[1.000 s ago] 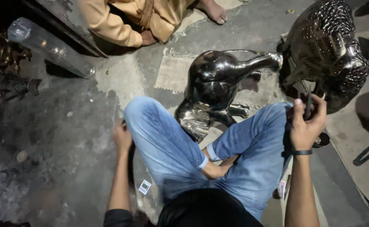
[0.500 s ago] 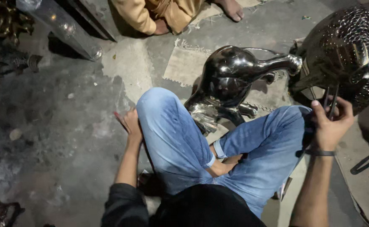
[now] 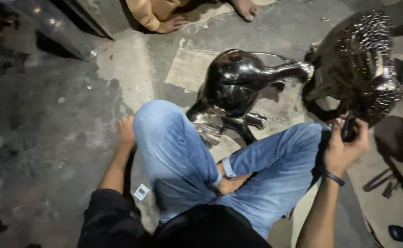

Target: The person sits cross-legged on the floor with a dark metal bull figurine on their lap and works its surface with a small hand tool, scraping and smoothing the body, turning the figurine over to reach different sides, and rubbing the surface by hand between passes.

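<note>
Left hand (image 3: pixel 125 131) fingers hidden behind knee, right hand's (image 3: pixel 345 146) dark tool unclear, seated person (image 3: pixel 164 11) cropped.

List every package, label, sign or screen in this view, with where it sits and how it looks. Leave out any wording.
Small tag: lies on the floor beside the person's left thigh, just below the left hand; a white square with a dark square printed pattern.
No packages, signs or screens show. The right hand holds a dark tool, which bears no visible label.
</note>
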`<state>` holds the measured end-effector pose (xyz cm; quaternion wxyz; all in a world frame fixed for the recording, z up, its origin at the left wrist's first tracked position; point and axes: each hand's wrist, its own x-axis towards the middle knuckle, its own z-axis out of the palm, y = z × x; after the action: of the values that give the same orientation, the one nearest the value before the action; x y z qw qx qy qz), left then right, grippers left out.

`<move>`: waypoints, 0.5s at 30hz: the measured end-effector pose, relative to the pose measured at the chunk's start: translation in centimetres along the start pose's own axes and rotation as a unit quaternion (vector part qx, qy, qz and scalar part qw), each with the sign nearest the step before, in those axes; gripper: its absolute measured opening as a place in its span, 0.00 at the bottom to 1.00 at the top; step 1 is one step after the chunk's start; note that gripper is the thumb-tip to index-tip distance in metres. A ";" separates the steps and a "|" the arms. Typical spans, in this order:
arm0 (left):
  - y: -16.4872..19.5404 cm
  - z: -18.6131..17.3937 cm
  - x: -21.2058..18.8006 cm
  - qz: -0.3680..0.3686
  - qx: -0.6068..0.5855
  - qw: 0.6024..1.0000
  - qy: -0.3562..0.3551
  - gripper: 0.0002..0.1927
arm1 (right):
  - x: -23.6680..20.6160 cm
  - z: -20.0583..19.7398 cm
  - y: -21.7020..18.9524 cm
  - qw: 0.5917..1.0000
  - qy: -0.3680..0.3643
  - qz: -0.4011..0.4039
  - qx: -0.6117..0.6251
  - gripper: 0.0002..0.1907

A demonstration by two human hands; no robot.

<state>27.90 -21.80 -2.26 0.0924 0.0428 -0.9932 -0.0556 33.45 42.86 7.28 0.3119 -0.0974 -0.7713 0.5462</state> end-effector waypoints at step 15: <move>1.4 0.1 0.8 -0.083 0.029 0.995 0.044 0.26 | -5.7 -9.0 -3.2 0.973 0.070 0.016 -0.221 0.11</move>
<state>26.99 -20.50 -2.02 0.1295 0.1304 -0.9824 -0.0324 43.81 45.91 9.93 0.3269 -0.2143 -0.8474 0.3593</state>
